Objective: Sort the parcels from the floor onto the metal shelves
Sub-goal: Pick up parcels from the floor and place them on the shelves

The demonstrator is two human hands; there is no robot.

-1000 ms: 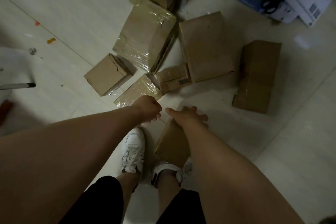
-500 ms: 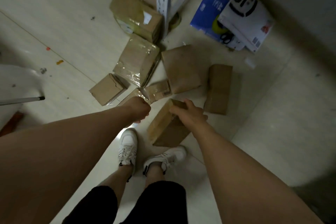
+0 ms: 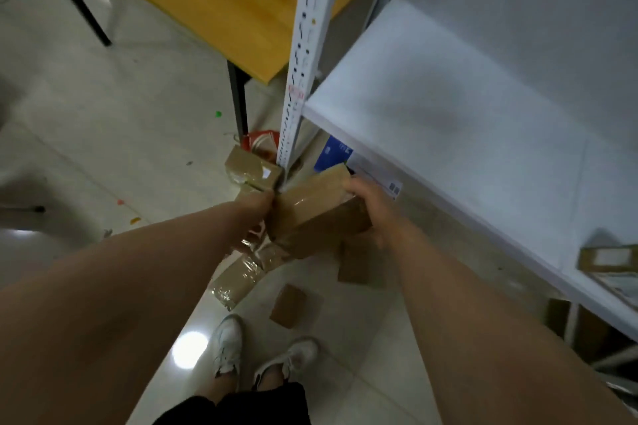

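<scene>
One white metal shelf (image 3: 466,121) fills the 2 o'clock quarter. Its front edge runs from the perforated upright (image 3: 303,55) at 12 o'clock down toward 4 o'clock. A broad stretch of its board is shown bare as far as a labelled parcel (image 3: 609,259) at 3 o'clock. Pale floor (image 3: 103,121) is spread open toward 9 o'clock, bounded at 11 o'clock by the edge of a yellow bench (image 3: 221,3). At centre a brown parcel (image 3: 310,214) is held tilted in the air, seen just beside the shelf's near corner and the upright. Its 2 o'clock end is gripped by the right hand (image 3: 371,203), with the fingers curled over the edge. The left hand (image 3: 253,203) is fisted against the 9 o'clock end; what those fingers grip cannot be told. A film-wrapped parcel (image 3: 238,278) is seen under that hand toward 7 o'clock, and a small parcel (image 3: 289,305) lies on the floor at 6 o'clock.
</scene>
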